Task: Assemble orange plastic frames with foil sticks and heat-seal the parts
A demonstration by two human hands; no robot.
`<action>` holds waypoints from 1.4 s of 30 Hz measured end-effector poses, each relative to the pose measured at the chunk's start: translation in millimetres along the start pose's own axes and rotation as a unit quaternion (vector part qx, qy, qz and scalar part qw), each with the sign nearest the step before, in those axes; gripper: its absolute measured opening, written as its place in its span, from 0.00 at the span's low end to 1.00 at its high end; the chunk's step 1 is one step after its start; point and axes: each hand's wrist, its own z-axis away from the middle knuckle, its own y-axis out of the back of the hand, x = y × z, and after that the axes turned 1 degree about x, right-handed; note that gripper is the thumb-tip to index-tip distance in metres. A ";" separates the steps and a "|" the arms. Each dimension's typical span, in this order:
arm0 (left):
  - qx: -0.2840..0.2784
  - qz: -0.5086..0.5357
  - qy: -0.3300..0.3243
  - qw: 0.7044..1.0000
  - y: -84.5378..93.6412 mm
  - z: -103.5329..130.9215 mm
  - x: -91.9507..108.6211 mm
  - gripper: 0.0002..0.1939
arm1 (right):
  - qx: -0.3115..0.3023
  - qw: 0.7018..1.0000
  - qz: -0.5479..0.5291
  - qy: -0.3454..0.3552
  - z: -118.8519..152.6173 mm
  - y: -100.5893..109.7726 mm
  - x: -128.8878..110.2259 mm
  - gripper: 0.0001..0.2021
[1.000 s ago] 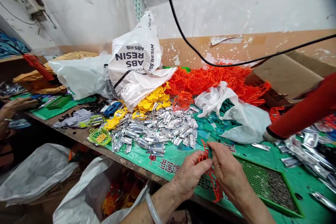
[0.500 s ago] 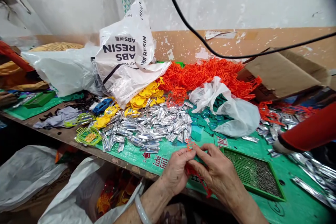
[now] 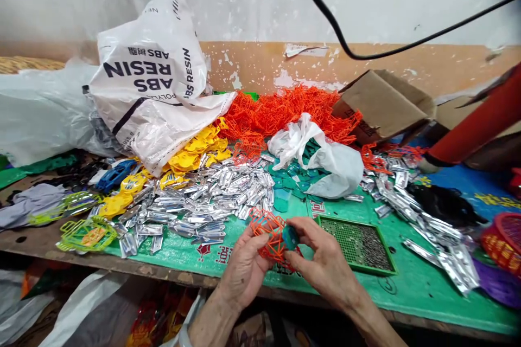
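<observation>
My left hand (image 3: 241, 270) is closed around an orange-red openwork plastic frame (image 3: 265, 223), thumb on its near face. A dark teal see-through plastic piece (image 3: 290, 237) sits between the fingers and thumb of my right hand (image 3: 323, 257), right against the frame's right side; whether it is seated in the frame I cannot tell. Both hands are over the front edge of the green-covered table (image 3: 228, 260). Just beyond them lie a heap of silvery metallic strips (image 3: 228, 190) and more loose teal pieces (image 3: 280, 203).
A green tray (image 3: 393, 268) of small metal pieces stands right of my hands. Behind are orange-red frames (image 3: 285, 111), yellow parts (image 3: 195, 152), a crumpled white bag (image 3: 342, 173), a printed resin sack (image 3: 150, 76) and a cardboard box (image 3: 386, 103). A red post (image 3: 480, 119) slants at right.
The view has swung right. The orange-red frame, mostly hidden between my hands before, is now lifted and turned into sight. The teal piece now shows in my right fingers.
</observation>
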 end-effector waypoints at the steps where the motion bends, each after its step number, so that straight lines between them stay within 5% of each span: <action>1: 0.002 -0.003 -0.003 1.000 -0.1 -0.8 -0.9 0.15 | 0.007 1.000 0.003 0.003 0.8 -0.8 1.0 0.20; 7: 0.013 -0.009 -0.022 1.000 -2.3 -3.4 -6.3 0.12 | 0.102 0.990 0.041 0.091 5.2 -6.1 2.1 0.20; 13: 0.007 -0.019 -0.020 1.000 -6.6 -1.2 -11.5 0.13 | 0.099 0.989 0.060 0.092 10.5 -10.4 -3.6 0.33; 22: 0.002 -0.029 -0.042 0.999 -10.4 0.9 -18.6 0.13 | 0.071 0.992 0.068 0.080 9.0 -15.6 -8.6 0.33; 29: -0.009 -0.018 -0.001 1.000 -3.4 -0.4 -17.0 0.12 | 0.044 0.995 0.056 0.064 7.2 -12.9 -8.1 0.35; 42: 0.037 0.000 -0.010 0.999 -8.7 0.6 -23.8 0.14 | 0.052 0.995 0.076 0.035 9.2 -19.7 -4.1 0.37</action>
